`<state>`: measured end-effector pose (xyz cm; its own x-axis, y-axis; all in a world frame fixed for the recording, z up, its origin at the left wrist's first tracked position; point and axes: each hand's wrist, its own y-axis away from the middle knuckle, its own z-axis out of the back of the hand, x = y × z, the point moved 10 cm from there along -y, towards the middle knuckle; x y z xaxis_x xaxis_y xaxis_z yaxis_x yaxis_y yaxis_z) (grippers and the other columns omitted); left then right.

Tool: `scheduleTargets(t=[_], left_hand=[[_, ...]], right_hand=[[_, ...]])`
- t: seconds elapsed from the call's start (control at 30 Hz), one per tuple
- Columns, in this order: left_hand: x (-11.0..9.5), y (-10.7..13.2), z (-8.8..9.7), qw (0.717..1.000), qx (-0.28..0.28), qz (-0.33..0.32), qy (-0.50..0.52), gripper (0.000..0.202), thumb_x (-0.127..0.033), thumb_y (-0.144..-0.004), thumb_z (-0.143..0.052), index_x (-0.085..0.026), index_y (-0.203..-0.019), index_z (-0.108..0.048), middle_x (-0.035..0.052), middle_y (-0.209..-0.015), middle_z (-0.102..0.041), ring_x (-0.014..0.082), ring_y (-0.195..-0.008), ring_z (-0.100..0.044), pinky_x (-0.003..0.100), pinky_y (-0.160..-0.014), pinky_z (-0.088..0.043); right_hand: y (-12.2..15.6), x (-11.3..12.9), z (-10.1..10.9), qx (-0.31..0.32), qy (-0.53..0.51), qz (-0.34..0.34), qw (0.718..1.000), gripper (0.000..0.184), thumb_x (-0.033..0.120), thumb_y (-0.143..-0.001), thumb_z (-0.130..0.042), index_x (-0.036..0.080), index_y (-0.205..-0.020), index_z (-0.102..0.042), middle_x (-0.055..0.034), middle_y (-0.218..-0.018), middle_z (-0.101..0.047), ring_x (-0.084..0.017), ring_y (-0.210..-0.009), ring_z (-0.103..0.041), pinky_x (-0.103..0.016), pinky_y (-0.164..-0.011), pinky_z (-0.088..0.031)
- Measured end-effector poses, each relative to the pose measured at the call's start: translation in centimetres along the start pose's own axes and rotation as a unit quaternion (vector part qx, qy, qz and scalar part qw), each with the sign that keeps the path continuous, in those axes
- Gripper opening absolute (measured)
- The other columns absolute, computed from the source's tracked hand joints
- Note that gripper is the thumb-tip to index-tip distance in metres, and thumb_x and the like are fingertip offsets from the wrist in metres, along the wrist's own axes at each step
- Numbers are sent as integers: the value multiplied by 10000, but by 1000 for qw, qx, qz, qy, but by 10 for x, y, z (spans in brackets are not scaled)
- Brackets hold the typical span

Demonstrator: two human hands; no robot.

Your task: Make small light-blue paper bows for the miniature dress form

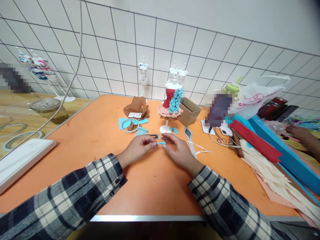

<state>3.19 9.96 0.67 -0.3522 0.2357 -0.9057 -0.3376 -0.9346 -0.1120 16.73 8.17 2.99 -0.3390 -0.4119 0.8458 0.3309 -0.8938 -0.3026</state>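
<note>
A small light-blue strip of crepe paper [161, 143] spans the short gap between my hands, above the table. My left hand [138, 147] pinches its left end between thumb and fingertips. My right hand [178, 151] has its thumb and fingers apart, with the strip's other end near the thumb. Behind them stands a small mannequin [172, 86] in a red bodice, blue ruffles and a pink ruffled skirt. A blue paper ruffle [174, 130] lies at its base. A black-handled tool [152, 136], partly hidden, rests just beyond my left fingers.
At the back lie brown crepe paper [135, 106], a tape roll [122, 126] and a cardboard box [191, 116]. Rightward are a grey tool [189, 138], scissors [221, 137] and paper strips [267, 166]. A white power bank [25, 160] sits left. Another person's hand [297, 133] shows far right.
</note>
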Motion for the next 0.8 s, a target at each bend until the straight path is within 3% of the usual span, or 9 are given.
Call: scheduleTargets(t=[0.1,0.17,0.27,0.4,0.5,0.67,0.73,0.8], left_hand=[[-3,0,2,1000,-16,-13,-20,249,-382,-802,-615,-151,-827,-703,62,-851,-712,204,-812,-639,302,-755,-475],[-8,1,2,998,-17,-31,-50,242,-376,-813,-610,-158,-824,-712,64,-862,-715,209,-834,-641,306,-775,-470],[-11,2,2,996,-19,-38,-76,235,-373,-822,-601,-167,-816,-713,56,-845,-717,203,-818,-642,301,-763,-466],[-9,1,7,996,-27,-29,-82,232,-380,-811,-608,-172,-829,-708,53,-855,-719,205,-822,-638,304,-770,-465],[-4,-1,6,998,-14,-13,-63,259,-397,-793,-615,-162,-860,-698,55,-853,-708,205,-802,-627,302,-740,-469],[4,-2,9,999,-20,19,-21,274,-417,-767,-618,-147,-766,-664,29,-730,-657,174,-696,-580,271,-657,-439],[6,-3,6,1000,-5,24,0,284,-422,-767,-616,-141,-763,-659,23,-720,-641,162,-680,-559,262,-640,-423],[6,-3,1,999,25,23,23,286,-421,-773,-613,-138,-751,-654,16,-705,-626,151,-669,-546,255,-632,-412]], right_hand=[[1,-28,-9,22,-167,-125,978,386,412,-831,-598,214,-1162,-607,-71,-1010,-672,-202,-939,-639,-328,-722,-547],[3,-38,-17,35,-220,-172,960,393,437,-761,-680,203,-1075,-650,-50,-904,-663,-175,-817,-636,-282,-613,-548],[5,-46,-16,8,-250,-205,946,379,435,-649,-779,173,-910,-692,-29,-778,-648,-132,-690,-606,-243,-550,-540],[5,-53,-8,-44,-281,-227,931,356,427,-628,-792,161,-836,-679,-16,-705,-636,-117,-655,-602,-220,-536,-544],[4,-52,-5,-53,-265,-219,937,325,407,-651,-769,165,-837,-660,-17,-725,-627,-124,-680,-610,-213,-535,-551],[2,-42,0,-55,-203,-177,961,497,419,-777,-633,250,-1236,-546,-84,-1135,-600,-176,-847,-642,-259,-523,-576],[0,-31,-2,-32,-155,-126,979,560,366,-785,-639,276,-1319,-494,-94,-1245,-572,-172,-865,-650,-266,-559,-577],[-2,-16,-2,-19,-80,-54,995,489,289,-781,-654,269,-1261,-567,-80,-1221,-614,-166,-865,-655,-284,-645,-577]])
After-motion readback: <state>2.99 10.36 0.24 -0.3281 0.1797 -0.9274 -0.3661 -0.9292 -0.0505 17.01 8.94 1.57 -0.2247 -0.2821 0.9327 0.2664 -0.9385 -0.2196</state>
